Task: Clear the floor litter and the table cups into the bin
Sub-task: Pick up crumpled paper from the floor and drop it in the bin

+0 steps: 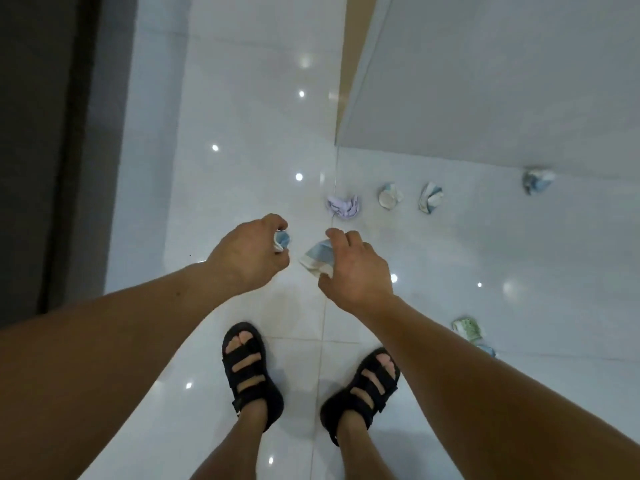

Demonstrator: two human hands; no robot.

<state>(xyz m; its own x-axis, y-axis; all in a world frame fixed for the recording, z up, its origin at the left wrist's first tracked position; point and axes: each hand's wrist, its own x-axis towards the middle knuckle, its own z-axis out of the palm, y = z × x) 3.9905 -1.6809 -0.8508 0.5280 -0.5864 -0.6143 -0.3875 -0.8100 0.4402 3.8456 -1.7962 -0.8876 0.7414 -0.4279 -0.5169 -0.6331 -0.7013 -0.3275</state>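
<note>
Now left hand (247, 251) fingers pinch a small wad (282, 240); right hand (353, 268) fingers grip a larger wad (318, 259), slanted.

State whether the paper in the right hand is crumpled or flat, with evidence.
Crumpled: the paper bulges in creased folds, gripped by the curled fingers of the right hand.

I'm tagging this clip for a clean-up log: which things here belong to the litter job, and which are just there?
Job: small blue wad in left hand; striped wad in right hand; on the floor: lilac wad, pale wad, marbled wad, far blue wad, green wad, blue scrap beside it.
Just there: black sandals, white panel.
</note>
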